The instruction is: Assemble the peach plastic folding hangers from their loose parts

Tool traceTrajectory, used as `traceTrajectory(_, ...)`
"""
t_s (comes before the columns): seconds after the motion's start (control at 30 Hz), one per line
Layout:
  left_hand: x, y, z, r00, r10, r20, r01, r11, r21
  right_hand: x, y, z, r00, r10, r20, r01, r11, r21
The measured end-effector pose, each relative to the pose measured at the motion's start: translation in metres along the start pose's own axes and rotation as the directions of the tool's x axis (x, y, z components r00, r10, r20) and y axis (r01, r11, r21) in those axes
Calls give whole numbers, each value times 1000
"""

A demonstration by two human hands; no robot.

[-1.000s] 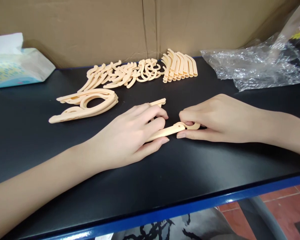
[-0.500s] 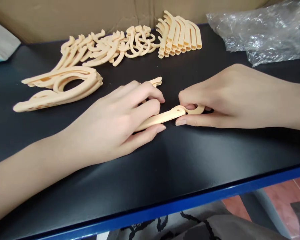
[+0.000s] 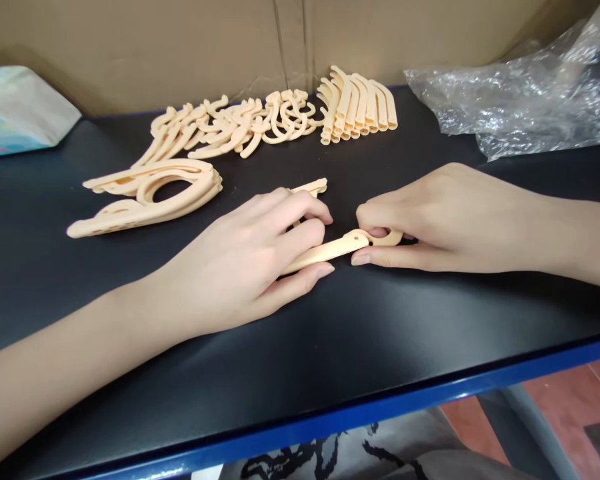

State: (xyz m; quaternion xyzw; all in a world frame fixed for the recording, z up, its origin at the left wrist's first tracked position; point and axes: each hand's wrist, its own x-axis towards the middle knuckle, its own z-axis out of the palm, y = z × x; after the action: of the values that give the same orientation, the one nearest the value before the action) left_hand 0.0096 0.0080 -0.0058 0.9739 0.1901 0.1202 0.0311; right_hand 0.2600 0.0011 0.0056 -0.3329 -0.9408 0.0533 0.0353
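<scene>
A cream plastic folding hanger (image 3: 336, 251) lies between my hands, low over the black table (image 3: 300, 373). My left hand (image 3: 255, 257) is closed on its long arm, with the thumb along the near side and the fingers over the top. The far end of another arm (image 3: 316, 187) sticks out beyond those fingers. Pinched between thumb and fingers of my right hand (image 3: 445, 220) is the curved hook piece (image 3: 393, 237), which meets the long arm at a joint with a small round hole. My fingers hide the rest of the hanger.
Folded hangers (image 3: 193, 201) are stacked at the left. Behind lie a pile of curved hook pieces (image 3: 240, 130) and a stack of hollow hanger arms (image 3: 357, 110). A clear plastic bag (image 3: 520, 100) sits back right, a tissue pack (image 3: 30, 110) back left. Cardboard (image 3: 180, 53) stands behind.
The view has tilted up and shifted slightly, so the table's things sit lower in the picture. Both hands keep the same hold on the hanger.
</scene>
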Motion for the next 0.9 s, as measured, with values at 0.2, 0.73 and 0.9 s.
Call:
traceTrajectory(0.2,-1,1,0,1000,-9,7,9,1000,1,0,-1,0,1000,4,6,-4,1000,15)
traceTrajectory(0.73,-2,0,4,1000,-4,-27,5,1000,15,0,-3,-2,1000,2,31,-2,1000,-11)
traceTrajectory(0.9,-1,1,2,1000,0,-23,0,1000,18,0,-3,-2,1000,2,25,-1,1000,-29)
